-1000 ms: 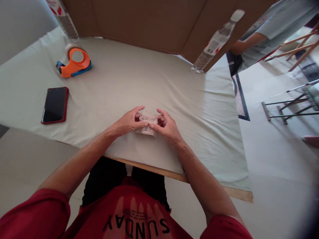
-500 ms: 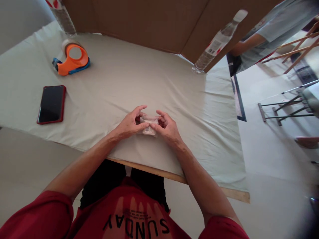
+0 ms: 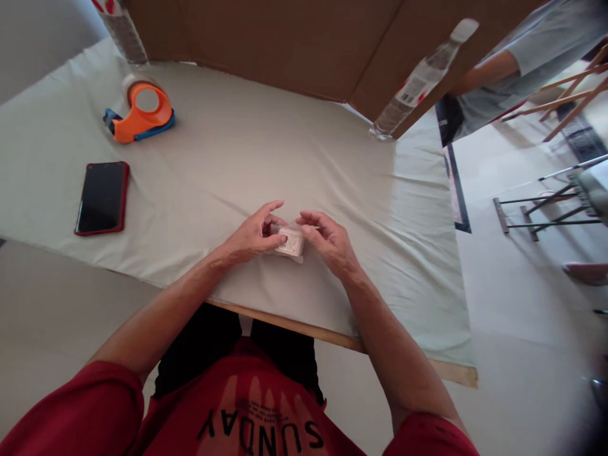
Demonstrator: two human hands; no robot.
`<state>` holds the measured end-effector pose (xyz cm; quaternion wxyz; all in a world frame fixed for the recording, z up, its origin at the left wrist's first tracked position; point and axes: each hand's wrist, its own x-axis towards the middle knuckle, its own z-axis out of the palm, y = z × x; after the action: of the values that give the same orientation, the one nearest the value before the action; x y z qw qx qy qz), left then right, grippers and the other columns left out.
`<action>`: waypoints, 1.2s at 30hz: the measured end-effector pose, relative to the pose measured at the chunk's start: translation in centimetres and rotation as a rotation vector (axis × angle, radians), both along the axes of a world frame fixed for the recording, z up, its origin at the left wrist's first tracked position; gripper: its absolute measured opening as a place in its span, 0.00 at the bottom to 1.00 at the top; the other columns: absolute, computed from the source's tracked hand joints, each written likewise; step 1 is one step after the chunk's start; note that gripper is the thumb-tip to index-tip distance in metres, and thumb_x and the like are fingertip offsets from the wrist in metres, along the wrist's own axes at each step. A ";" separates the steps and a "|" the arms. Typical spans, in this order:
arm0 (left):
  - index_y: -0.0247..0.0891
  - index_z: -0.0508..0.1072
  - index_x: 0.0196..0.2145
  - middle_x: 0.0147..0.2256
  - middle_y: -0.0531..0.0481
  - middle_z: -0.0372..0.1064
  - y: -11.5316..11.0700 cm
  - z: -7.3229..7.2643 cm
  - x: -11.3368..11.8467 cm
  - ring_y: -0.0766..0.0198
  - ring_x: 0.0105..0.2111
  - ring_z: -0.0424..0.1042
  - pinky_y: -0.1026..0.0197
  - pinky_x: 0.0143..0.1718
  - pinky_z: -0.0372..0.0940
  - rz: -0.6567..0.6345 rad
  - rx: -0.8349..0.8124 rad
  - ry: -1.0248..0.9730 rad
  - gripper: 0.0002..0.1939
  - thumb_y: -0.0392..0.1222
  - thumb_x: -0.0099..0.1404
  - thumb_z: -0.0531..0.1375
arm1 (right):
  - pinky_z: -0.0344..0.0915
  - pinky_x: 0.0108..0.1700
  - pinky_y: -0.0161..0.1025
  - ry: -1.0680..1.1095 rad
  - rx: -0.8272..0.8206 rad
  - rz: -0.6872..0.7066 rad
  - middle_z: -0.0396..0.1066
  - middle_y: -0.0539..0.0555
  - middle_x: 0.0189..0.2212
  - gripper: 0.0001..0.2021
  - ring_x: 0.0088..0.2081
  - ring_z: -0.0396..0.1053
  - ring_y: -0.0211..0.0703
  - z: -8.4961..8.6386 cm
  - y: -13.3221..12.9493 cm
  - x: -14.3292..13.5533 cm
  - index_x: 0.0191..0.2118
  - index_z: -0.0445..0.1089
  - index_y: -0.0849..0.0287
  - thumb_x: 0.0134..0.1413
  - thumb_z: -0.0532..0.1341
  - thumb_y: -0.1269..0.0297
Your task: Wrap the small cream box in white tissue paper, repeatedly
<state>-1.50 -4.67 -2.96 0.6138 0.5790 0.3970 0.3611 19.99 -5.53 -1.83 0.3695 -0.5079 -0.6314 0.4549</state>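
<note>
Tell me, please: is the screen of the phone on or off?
It looks off: the phone lies face up on the cloth, its front black with nothing lit.

looks like a small, pale, roughly rectangular packet (image 3: pixel 293 240) in clear, crinkled plastic (image 3: pixel 298 259), loose along the near edge. bears faint markings on the face turned up, too blurred to read. sits gripped at the left end by the left hand (image 3: pixel 254 237), partly covered there by the thumb. meets or nearly meets the right hand (image 3: pixel 331 244) at the far right corner. lies near the front of a cloth-covered table (image 3: pixel 247 152).
</note>
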 end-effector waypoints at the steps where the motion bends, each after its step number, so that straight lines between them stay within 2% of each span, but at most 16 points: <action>1: 0.35 0.56 0.67 0.48 0.40 0.73 0.0 -0.1 0.0 0.63 0.38 0.72 0.60 0.40 0.66 0.000 0.001 -0.005 0.45 0.46 0.56 0.68 | 0.70 0.53 0.50 -0.035 0.029 0.006 0.78 0.59 0.49 0.21 0.50 0.75 0.50 0.5 0.2 0.1 0.52 0.74 0.56 0.59 0.62 0.48; 5: 0.36 0.57 0.66 0.48 0.41 0.72 0.1 -0.5 0.0 0.64 0.39 0.72 0.61 0.40 0.66 -0.004 0.021 -0.013 0.43 0.45 0.57 0.67 | 0.70 0.48 0.45 -0.143 0.070 0.079 0.79 0.56 0.44 0.15 0.46 0.75 0.48 1.8 1.5 -0.2 0.45 0.77 0.56 0.55 0.63 0.55; 8: 0.36 0.57 0.66 0.48 0.41 0.73 0.1 -0.6 -0.1 0.64 0.38 0.72 0.62 0.39 0.65 -0.013 0.043 0.001 0.42 0.45 0.57 0.67 | 0.67 0.40 0.41 -0.205 0.082 0.114 0.78 0.53 0.34 0.11 0.36 0.72 0.43 2.1 2.1 -1.1 0.35 0.77 0.57 0.54 0.62 0.56; 10: 0.36 0.58 0.66 0.47 0.42 0.73 0.1 -0.5 -0.1 0.65 0.37 0.71 0.63 0.37 0.64 -0.017 0.060 0.013 0.41 0.45 0.58 0.66 | 0.63 0.36 0.39 -0.232 0.080 0.111 0.75 0.51 0.28 0.11 0.31 0.68 0.40 2.1 2.2 -1.6 0.31 0.76 0.58 0.56 0.61 0.57; 17: 0.35 0.62 0.63 0.46 0.43 0.75 0.3 -0.5 0.1 0.66 0.36 0.71 0.63 0.37 0.65 -0.017 0.078 0.059 0.36 0.44 0.59 0.65 | 0.58 0.31 0.37 -0.212 0.024 0.134 0.70 0.49 0.24 0.12 0.27 0.62 0.37 2.6 1.6 -1.8 0.30 0.75 0.58 0.57 0.60 0.57; 22: 0.36 0.66 0.61 0.45 0.44 0.75 0.3 -0.5 0.2 0.65 0.36 0.71 0.63 0.37 0.65 -0.021 0.066 0.034 0.33 0.45 0.59 0.64 | 0.62 0.35 0.39 -0.253 0.077 0.156 0.74 0.51 0.27 0.12 0.30 0.68 0.41 2.8 1.3 -1.6 0.31 0.76 0.58 0.58 0.59 0.58; 26: 0.34 0.67 0.60 0.44 0.43 0.74 0.1 -0.3 0.2 0.66 0.35 0.70 0.63 0.36 0.64 -0.011 0.079 0.057 0.32 0.47 0.60 0.64 | 0.66 0.44 0.43 -0.328 0.256 0.164 0.79 0.54 0.37 0.10 0.39 0.74 0.46 2.0 0.4 -1.4 0.36 0.78 0.55 0.61 0.59 0.61; 30: 0.31 0.69 0.59 0.42 0.44 0.75 0.0 0.0 0.2 0.67 0.33 0.68 0.63 0.36 0.64 0.014 0.139 0.145 0.30 0.47 0.61 0.63 | 0.61 0.51 0.49 -0.564 0.477 0.127 0.80 0.57 0.42 0.13 0.45 0.75 0.50 0.8 -0.6 -1.6 0.42 0.78 0.53 0.67 0.55 0.62; 33: 0.31 0.70 0.58 0.41 0.45 0.75 -0.1 0.1 0.2 0.67 0.32 0.68 0.63 0.36 0.63 0.027 0.171 0.182 0.28 0.48 0.62 0.62 | 0.59 0.51 0.50 -0.650 0.525 0.153 0.81 0.57 0.42 0.16 0.44 0.74 0.50 0.4 -0.6 -1.8 0.44 0.78 0.53 0.69 0.52 0.62; 36: 0.32 0.70 0.57 0.41 0.45 0.76 0.0 0.1 0.1 0.67 0.32 0.68 0.63 0.37 0.64 0.034 0.180 0.192 0.28 0.48 0.63 0.62 | 0.59 0.53 0.52 -0.640 0.534 0.187 0.80 0.58 0.43 0.16 0.46 0.74 0.51 0.4 -0.6 -1.9 0.46 0.78 0.54 0.69 0.51 0.62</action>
<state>-1.40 -4.71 -2.87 0.5122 0.6569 0.4296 0.3487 18.13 -6.09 -1.39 0.2304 -0.4503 -0.8533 0.1263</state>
